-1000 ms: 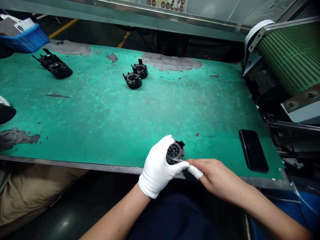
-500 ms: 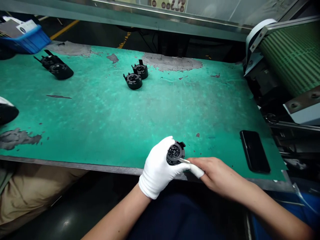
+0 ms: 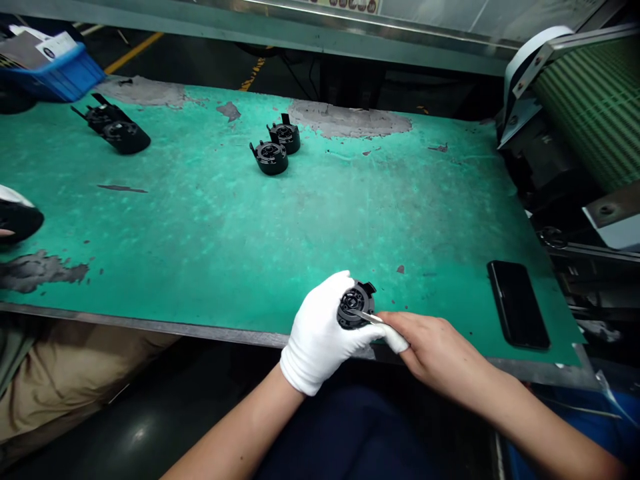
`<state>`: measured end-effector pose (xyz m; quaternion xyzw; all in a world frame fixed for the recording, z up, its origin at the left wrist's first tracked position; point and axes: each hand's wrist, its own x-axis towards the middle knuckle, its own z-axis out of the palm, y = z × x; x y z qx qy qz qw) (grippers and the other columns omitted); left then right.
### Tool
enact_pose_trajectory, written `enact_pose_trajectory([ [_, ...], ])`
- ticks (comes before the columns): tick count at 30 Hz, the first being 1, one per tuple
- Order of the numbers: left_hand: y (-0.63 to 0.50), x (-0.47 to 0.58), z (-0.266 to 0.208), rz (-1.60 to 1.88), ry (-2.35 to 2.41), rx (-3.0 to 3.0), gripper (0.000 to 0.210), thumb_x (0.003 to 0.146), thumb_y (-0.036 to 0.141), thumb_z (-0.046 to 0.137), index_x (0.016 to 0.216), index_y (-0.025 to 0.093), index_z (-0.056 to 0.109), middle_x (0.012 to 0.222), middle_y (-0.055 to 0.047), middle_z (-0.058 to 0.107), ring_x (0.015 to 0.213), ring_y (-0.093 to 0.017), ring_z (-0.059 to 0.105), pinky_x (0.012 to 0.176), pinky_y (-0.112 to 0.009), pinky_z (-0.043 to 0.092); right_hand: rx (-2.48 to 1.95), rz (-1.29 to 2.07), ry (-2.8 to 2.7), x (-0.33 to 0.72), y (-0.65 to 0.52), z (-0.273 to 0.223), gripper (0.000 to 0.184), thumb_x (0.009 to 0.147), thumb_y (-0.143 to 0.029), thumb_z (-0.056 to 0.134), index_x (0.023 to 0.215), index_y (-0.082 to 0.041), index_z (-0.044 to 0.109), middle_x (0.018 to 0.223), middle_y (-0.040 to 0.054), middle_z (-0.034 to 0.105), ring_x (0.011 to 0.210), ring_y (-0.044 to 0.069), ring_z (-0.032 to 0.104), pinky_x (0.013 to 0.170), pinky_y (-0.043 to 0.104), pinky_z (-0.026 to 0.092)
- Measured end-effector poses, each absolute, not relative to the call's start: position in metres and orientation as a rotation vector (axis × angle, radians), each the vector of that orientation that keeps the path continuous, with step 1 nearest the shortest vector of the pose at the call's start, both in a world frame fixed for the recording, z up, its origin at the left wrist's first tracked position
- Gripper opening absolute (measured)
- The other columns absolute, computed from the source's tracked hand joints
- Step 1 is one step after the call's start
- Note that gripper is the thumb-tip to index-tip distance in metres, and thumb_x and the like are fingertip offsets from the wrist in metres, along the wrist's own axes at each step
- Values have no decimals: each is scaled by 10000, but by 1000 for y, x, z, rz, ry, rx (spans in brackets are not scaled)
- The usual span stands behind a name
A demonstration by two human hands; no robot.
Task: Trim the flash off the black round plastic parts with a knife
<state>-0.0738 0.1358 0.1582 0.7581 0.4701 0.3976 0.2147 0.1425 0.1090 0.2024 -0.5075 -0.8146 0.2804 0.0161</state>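
Note:
In a white glove, my left hand [image 3: 320, 327] is closed round a round black plastic housing [image 3: 356, 305] above the table's front edge. The housing's open face, with rings and small fittings inside, is turned up towards me. My right hand [image 3: 433, 343], mostly bare with a white cover on one finger, grips a thin pointed metal tool [image 3: 367, 317]. Its tip reaches over the face of the housing; whether it touches cannot be made out. Farther back on the green table stand two similar black housings [image 3: 271, 157] close together.
More black parts [image 3: 120, 130] lie at the back left, near a blue bin [image 3: 65, 73]. A black phone [image 3: 518, 304] rests at the right. Beyond it rises a green conveyor belt [image 3: 595, 100]. At the left edge another person's hand holds a dark part [image 3: 20, 220].
The view has shifted slightly, so everything sits a little farther right. The tool tip has moved a little over the housing's face; both hands keep their hold.

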Motion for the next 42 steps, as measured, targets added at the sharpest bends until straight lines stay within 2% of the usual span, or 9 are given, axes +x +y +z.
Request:
enact_pose_trajectory([
  [3,138,-75,161,1094,1272,2130,675,702,636,797,1180,207,587,1242,-138,671,1161,-328,661,988,-475,567,-1550,906,-2570,142,110,209,508,865,-74,451,1335,-183,611,1284,105,707,1127,265,691,952,393,558],
  [9,138,-74,162,1029,1214,2142,647,765,624,757,1227,206,579,1229,-121,684,1195,-303,645,1083,-492,508,-1517,1058,-2570,141,120,226,364,884,-83,470,1109,-253,699,1042,45,780,929,222,735,800,301,551],
  [13,134,-76,157,1010,1268,2121,734,803,542,752,1377,169,489,1398,-171,589,1320,-320,559,1121,-509,477,-1542,1096,-2479,145,118,219,353,932,-148,457,1189,-268,667,1139,41,757,999,232,713,856,340,539],
  [18,137,-94,161,950,1102,2117,698,852,324,698,1473,174,415,1504,-133,509,1404,-265,484,1194,-446,420,-1569,1087,-2328,156,110,212,399,931,-173,450,1272,-263,638,1281,42,711,1132,227,678,942,357,522],
  [24,151,-115,159,1308,1564,1699,322,979,308,558,1278,214,638,1327,-62,666,1229,-206,631,1146,-405,474,-1538,1013,-2243,160,106,217,440,882,-121,446,1249,-255,647,1270,34,719,1118,217,686,897,325,539],
  [32,142,-111,154,1178,1486,1818,272,996,338,539,1181,235,710,1212,-36,736,1131,-197,688,1092,-382,523,-1481,926,-2333,158,112,213,370,965,-178,458,1275,-251,648,1254,44,721,1111,209,683,909,314,538],
  [36,139,-113,158,1098,1387,1782,388,999,445,514,1290,221,639,1308,-74,685,1223,-220,642,1134,-414,485,-1488,749,-2497,153,117,215,369,1048,-331,414,1340,-258,629,1101,71,739,974,216,685,828,343,539],
  [40,135,-112,161,1039,1296,1828,828,823,687,649,1461,196,458,1497,-148,510,1378,-316,504,1187,-507,408,-1534,631,-2587,148,124,216,390,1058,-383,398,1352,-270,628,1017,57,733,913,220,662,788,351,513],
  [42,134,-110,160,967,1307,1893,976,738,687,740,1496,186,385,1516,-175,471,1401,-338,470,1191,-534,390,-1552,608,-2642,146,129,216,378,1048,-343,418,1361,-285,622,1014,41,733,909,222,658,767,350,500],
])
